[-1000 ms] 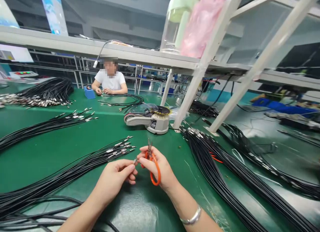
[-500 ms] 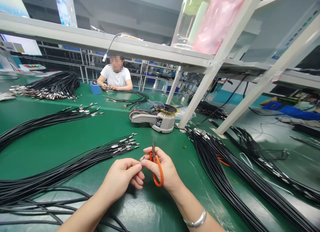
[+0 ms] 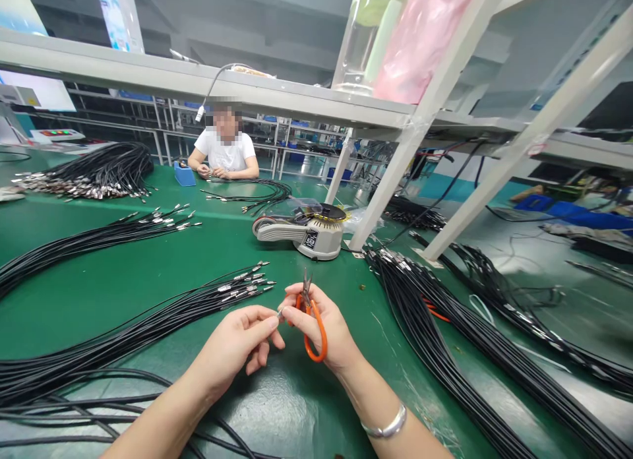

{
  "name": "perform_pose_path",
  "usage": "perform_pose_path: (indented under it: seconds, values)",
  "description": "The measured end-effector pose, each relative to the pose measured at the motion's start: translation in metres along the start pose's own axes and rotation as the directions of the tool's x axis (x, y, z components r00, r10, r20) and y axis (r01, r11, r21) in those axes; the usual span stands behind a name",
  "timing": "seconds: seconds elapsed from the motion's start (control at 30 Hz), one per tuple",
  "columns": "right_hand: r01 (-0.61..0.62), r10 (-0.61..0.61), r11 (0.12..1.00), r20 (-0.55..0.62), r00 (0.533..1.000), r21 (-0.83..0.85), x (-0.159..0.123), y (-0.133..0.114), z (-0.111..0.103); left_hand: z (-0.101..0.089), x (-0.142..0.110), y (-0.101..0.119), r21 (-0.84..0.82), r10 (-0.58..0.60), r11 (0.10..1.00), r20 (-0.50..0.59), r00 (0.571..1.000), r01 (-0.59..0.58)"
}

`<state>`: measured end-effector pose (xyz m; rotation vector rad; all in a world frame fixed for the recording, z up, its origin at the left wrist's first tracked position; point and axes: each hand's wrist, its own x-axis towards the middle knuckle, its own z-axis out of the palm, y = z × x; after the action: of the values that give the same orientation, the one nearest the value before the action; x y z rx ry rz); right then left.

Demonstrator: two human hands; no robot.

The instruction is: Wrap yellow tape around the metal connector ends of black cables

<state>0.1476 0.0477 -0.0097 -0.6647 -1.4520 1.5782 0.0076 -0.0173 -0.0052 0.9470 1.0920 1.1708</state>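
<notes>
My right hand (image 3: 321,324) is closed around a pair of orange-handled scissors (image 3: 317,334), whose short metal blades point up and away, slightly parted. Between the fingertips of both hands is a small silvery piece (image 3: 280,313), too small to make out clearly. My left hand (image 3: 246,343) pinches it from the left with thumb and forefinger, the other fingers loosely curled. Just beyond the left hand lie the metal-tipped ends of a bundle of black cables (image 3: 232,289) on the green table mat (image 3: 297,406).
A grey round tape dispenser (image 3: 319,238) stands ahead. More black cable bundles (image 3: 425,314) lie on the right, beneath slanting white shelf posts (image 3: 390,175). A large cable pile (image 3: 103,169) sits at the far left. Across the table sits a person in a white shirt (image 3: 225,152).
The scissor blades have parted slightly and the scissors have tilted a little. My left hand has shifted slightly left, its lower fingers drawing away. The whole view has moved a little.
</notes>
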Motion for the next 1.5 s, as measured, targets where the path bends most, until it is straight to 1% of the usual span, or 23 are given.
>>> perform_pose_path:
  seconds: [0.1,0.23,0.33,0.43,0.5,0.6,0.67,0.73,0.77,0.83,0.9,0.97,1.03,1.1,1.17,1.23,1.3,1.33,1.37,1.4,1.43,1.47,1.5]
  values:
    - [0.009,-0.009,1.0,0.04,0.999,-0.007,-0.001,0.0,0.001,-0.001,0.0,0.0,-0.043,-0.038,0.998,-0.001,0.999,0.038]
    - [0.014,-0.015,1.0,0.075,0.997,0.013,-0.002,0.0,0.002,-0.005,0.001,-0.001,-0.16,-0.077,0.983,0.077,0.994,0.089]
    - [0.009,-0.012,0.999,0.071,0.997,0.042,-0.002,0.0,0.003,-0.007,0.001,-0.002,-0.227,-0.079,0.969,0.106,0.991,0.101]
    - [0.009,-0.01,0.999,0.041,0.999,0.038,-0.002,-0.002,0.003,-0.006,0.001,0.0,-0.209,-0.049,0.975,0.103,0.993,0.07]
    - [0.019,-0.02,1.0,-0.021,1.0,-0.023,-0.002,-0.004,0.002,-0.006,0.001,0.001,-0.171,0.006,0.985,0.033,0.999,-0.001]
    - [0.019,-0.047,0.977,-0.125,0.991,-0.212,-0.004,-0.006,0.001,-0.007,0.003,0.002,-0.149,0.081,0.983,-0.156,0.985,-0.104]
    - [0.01,-0.054,0.932,-0.113,0.992,-0.364,-0.005,-0.005,0.002,-0.009,0.004,0.004,-0.17,0.089,0.977,-0.235,0.968,-0.131]
    - [0.002,-0.029,0.878,-0.048,0.998,-0.479,-0.007,-0.002,0.004,-0.009,0.004,0.005,-0.175,0.098,0.974,-0.264,0.96,-0.147]
    - [0.001,-0.015,0.858,-0.024,1.0,-0.513,-0.007,-0.001,0.004,-0.009,0.004,0.006,-0.152,0.112,0.975,-0.281,0.953,-0.16]
    - [0.009,-0.029,0.851,-0.031,0.999,-0.525,-0.007,0.001,0.005,-0.008,0.002,0.008,-0.032,0.152,0.985,-0.311,0.938,-0.17]
    - [0.043,-0.092,0.879,-0.081,0.992,-0.474,-0.007,-0.001,0.004,-0.006,0.0,0.009,0.154,0.195,0.976,-0.318,0.928,-0.152]
    - [0.074,-0.118,0.92,-0.092,0.989,-0.384,-0.006,-0.005,0.002,-0.005,-0.001,0.007,0.328,0.236,0.935,-0.284,0.929,-0.137]
    - [0.058,-0.07,0.948,-0.026,0.997,-0.312,-0.005,-0.009,0.0,-0.005,-0.002,0.004,0.447,0.277,0.881,-0.221,0.935,-0.155]
    - [0.016,-0.004,0.96,0.045,0.999,-0.281,-0.004,-0.012,0.0,-0.005,-0.001,-0.001,0.515,0.301,0.838,-0.155,0.941,-0.183]
    - [-0.022,0.039,0.962,0.058,0.998,-0.271,-0.003,-0.014,0.0,-0.006,0.0,-0.003,0.557,0.325,0.804,-0.12,0.938,-0.207]
    - [-0.054,0.063,0.962,0.022,0.998,-0.268,-0.003,-0.017,0.0,-0.005,-0.003,-0.001,0.614,0.403,0.751,-0.134,0.905,-0.243]
    - [-0.078,0.074,0.959,-0.024,0.997,-0.273,-0.007,-0.023,-0.001,-0.003,-0.01,0.005,0.69,0.513,0.663,-0.138,0.847,-0.289]
    - [-0.084,0.073,0.958,-0.049,0.996,-0.276,-0.012,-0.025,-0.001,0.0,-0.017,0.009,0.719,0.545,0.625,-0.123,0.829,-0.304]
    - [-0.088,0.068,0.957,-0.08,0.994,-0.278,-0.018,-0.028,-0.001,0.003,-0.024,0.012,0.732,0.543,0.607,-0.099,0.834,-0.308]
    - [-0.09,0.058,0.957,-0.119,0.991,-0.277,-0.027,-0.03,0.0,0.007,-0.033,0.013,0.724,0.502,0.621,-0.073,0.862,-0.301]
    - [-0.091,0.047,0.957,-0.162,0.986,-0.275,-0.037,-0.03,0.002,0.011,-0.042,0.012,0.688,0.424,0.672,-0.053,0.904,-0.275]
    - [-0.092,0.035,0.958,-0.209,0.977,-0.271,-0.049,-0.03,0.005,0.016,-0.051,0.008,0.619,0.318,0.754,-0.05,0.947,-0.22]
    - [-0.094,0.023,0.959,-0.258,0.966,-0.267,-0.061,-0.028,0.009,0.022,-0.06,0.001,0.508,0.201,0.85,-0.07,0.977,-0.139]
